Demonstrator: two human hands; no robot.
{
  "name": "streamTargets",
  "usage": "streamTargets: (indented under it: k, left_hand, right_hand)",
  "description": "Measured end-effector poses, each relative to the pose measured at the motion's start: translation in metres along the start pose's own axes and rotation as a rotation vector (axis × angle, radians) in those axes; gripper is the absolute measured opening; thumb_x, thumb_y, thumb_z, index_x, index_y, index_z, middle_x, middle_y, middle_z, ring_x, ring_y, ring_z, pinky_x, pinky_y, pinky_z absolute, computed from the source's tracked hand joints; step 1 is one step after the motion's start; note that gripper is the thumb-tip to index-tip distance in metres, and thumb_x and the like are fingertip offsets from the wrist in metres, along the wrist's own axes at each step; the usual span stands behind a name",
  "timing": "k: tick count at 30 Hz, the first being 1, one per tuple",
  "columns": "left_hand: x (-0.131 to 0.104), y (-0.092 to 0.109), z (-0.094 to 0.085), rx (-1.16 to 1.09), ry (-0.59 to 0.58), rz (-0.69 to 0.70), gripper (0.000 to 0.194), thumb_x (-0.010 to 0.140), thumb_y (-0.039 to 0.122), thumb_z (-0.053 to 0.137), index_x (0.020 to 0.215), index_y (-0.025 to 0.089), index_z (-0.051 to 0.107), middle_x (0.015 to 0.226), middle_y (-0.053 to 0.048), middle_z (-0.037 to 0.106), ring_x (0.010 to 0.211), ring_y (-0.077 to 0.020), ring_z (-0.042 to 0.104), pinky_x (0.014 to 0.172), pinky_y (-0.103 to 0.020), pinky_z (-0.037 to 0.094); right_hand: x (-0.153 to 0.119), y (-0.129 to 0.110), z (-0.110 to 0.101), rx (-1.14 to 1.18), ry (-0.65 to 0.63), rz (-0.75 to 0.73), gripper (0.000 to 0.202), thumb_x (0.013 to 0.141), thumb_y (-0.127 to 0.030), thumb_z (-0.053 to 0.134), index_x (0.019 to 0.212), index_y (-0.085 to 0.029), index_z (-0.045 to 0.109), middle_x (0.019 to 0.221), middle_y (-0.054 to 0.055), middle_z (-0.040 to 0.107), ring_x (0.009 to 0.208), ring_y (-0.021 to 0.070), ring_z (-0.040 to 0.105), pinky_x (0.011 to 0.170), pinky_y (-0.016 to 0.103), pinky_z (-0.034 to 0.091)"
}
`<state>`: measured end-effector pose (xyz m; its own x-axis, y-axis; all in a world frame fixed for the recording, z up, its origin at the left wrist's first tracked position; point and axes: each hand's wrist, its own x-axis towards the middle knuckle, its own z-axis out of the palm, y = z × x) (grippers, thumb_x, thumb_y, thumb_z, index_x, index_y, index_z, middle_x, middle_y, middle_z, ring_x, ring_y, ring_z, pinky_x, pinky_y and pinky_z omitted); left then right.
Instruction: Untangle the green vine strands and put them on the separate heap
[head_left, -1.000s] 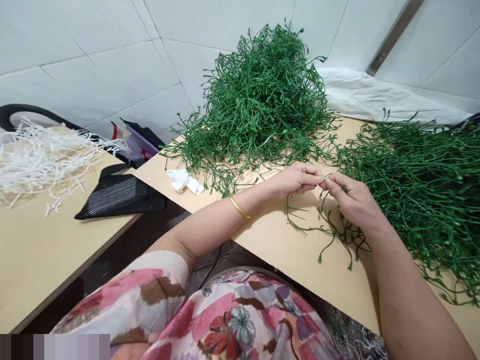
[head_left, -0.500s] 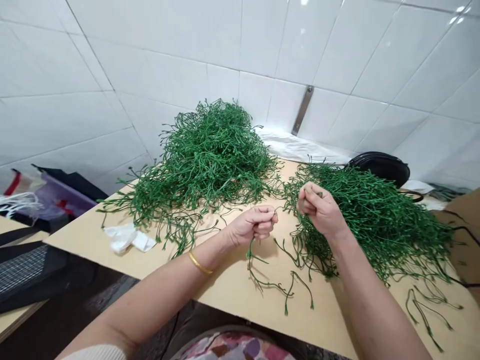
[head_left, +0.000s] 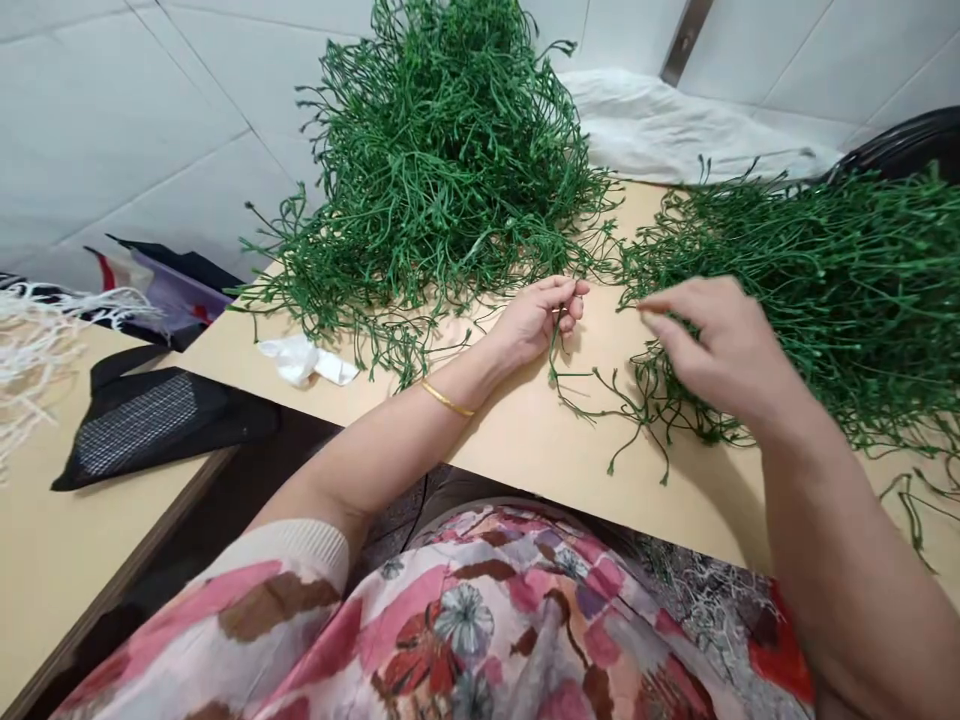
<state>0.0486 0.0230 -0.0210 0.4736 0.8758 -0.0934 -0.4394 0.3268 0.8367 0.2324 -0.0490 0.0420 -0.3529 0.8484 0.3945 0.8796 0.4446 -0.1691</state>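
My left hand (head_left: pixel 536 318) is closed in a pinch above the table, with a thin green cord (head_left: pixel 553 352) hanging from the fingers. My right hand (head_left: pixel 724 345) reaches over the table with thumb and index finger stretched out, slightly apart, their tips at the end of another green cord (head_left: pixel 626 306). Between and below the hands, several loose green cords (head_left: pixel 637 420) with small knobbed ends trail across the tabletop. A tall heap of green cords (head_left: pixel 450 170) stands beyond my left hand. Another heap (head_left: pixel 847 290) lies behind and beside my right hand.
The pale wooden table (head_left: pixel 592 455) backs onto a tiled wall. A crumpled white tissue (head_left: pixel 307 360) lies at the left. White cloth or plastic (head_left: pixel 675 130) runs along the wall. On a second surface at left are a black mesh bag (head_left: pixel 142 425) and white strands (head_left: pixel 37 350).
The view has tipped downward. My right hand, closed with fingers curled before, has opened and moved away from the left, toward the right heap's edge. My left hand still pinches its cord.
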Motion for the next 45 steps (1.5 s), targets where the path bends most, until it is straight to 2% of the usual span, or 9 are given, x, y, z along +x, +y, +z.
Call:
streamTargets:
  k: [3,8,14,19,24,28,33,39,45]
  left_hand:
    - [-0.003,0.005,0.003,0.007,0.049,-0.006,0.01,0.081,0.018,0.046,0.077,0.012,0.053,0.054,0.004,0.048,0.041,-0.003,0.04,0.042,-0.015,0.032]
    - [-0.019,0.032,0.014,0.027,0.076,-0.045,0.007,0.079,0.017,0.05,0.076,0.012,0.054,0.052,0.005,0.046,0.034,0.0004,0.029,0.036,-0.012,0.022]
    - [-0.042,0.075,0.024,0.001,0.109,-0.017,0.008,0.079,0.014,0.048,0.075,0.011,0.055,0.049,0.006,0.042,0.033,0.0014,0.023,0.034,-0.012,0.016]
    - [-0.043,0.083,0.027,-0.104,0.136,-0.017,0.013,0.08,0.011,0.044,0.071,0.01,0.053,0.048,0.005,0.042,0.033,0.0008,0.022,0.034,-0.013,0.016]
    - [-0.036,0.076,0.038,-0.161,0.146,-0.015,0.016,0.081,0.01,0.042,0.069,0.011,0.051,0.047,0.004,0.04,0.033,0.0003,0.02,0.034,-0.014,0.014]
    - [-0.031,0.069,0.049,-0.196,0.12,-0.005,0.015,0.081,0.009,0.042,0.069,0.011,0.051,0.047,0.004,0.041,0.033,-0.0001,0.02,0.034,-0.014,0.014]
    - [-0.028,0.062,0.052,-0.167,0.159,0.039,0.012,0.079,0.009,0.043,0.072,0.011,0.052,0.051,0.002,0.047,0.037,-0.0019,0.033,0.039,-0.015,0.027]
    - [-0.032,0.064,0.036,0.016,0.24,0.032,0.01,0.079,0.012,0.046,0.078,0.012,0.056,0.062,-0.003,0.057,0.053,-0.0086,0.054,0.057,-0.024,0.046]
    - [-0.037,0.073,0.021,0.36,0.311,0.011,0.004,0.073,0.014,0.057,0.071,0.011,0.059,0.05,0.002,0.046,0.034,-0.0019,0.033,0.035,-0.016,0.023]
  right_hand:
    - [-0.042,-0.017,0.019,0.02,-0.094,0.005,0.027,0.083,-0.035,0.047,0.096,-0.019,0.063,0.095,0.009,0.061,0.095,0.0237,0.049,0.08,0.04,0.037]
    - [-0.083,-0.019,0.041,-0.157,-0.175,-0.064,0.052,0.078,-0.054,0.049,0.117,-0.021,0.053,0.12,0.012,0.05,0.112,0.0298,0.035,0.091,0.045,0.026]
    - [-0.08,0.001,0.041,-0.503,-0.099,-0.041,0.038,0.085,-0.039,0.043,0.112,-0.016,0.055,0.119,0.015,0.049,0.111,0.0303,0.034,0.086,0.042,0.024]
    - [-0.067,0.0,0.027,-0.542,-0.009,-0.076,0.024,0.08,-0.03,0.05,0.097,-0.017,0.06,0.109,0.014,0.054,0.102,0.0301,0.041,0.077,0.04,0.028]
    - [-0.049,-0.022,0.013,-0.225,0.119,-0.153,0.026,0.081,-0.031,0.049,0.101,-0.017,0.058,0.106,0.013,0.056,0.097,0.0279,0.048,0.076,0.039,0.035]
    - [-0.028,-0.044,0.021,0.236,0.009,-0.146,0.036,0.08,-0.034,0.052,0.111,-0.016,0.052,0.102,0.011,0.057,0.079,0.0186,0.055,0.069,0.031,0.042]
    - [-0.015,-0.048,0.044,0.486,-0.07,-0.068,0.017,0.083,-0.022,0.044,0.082,-0.017,0.06,0.076,0.003,0.061,0.066,0.014,0.053,0.061,0.025,0.04]
    - [-0.015,-0.037,0.048,0.575,0.105,-0.063,0.017,0.083,-0.022,0.044,0.072,-0.016,0.056,0.065,0.001,0.056,0.06,0.0118,0.049,0.057,0.024,0.036]
    - [-0.018,-0.028,0.049,0.553,0.256,0.003,0.015,0.084,-0.024,0.045,0.076,-0.018,0.056,0.069,0.002,0.058,0.063,0.0137,0.052,0.06,0.026,0.039]
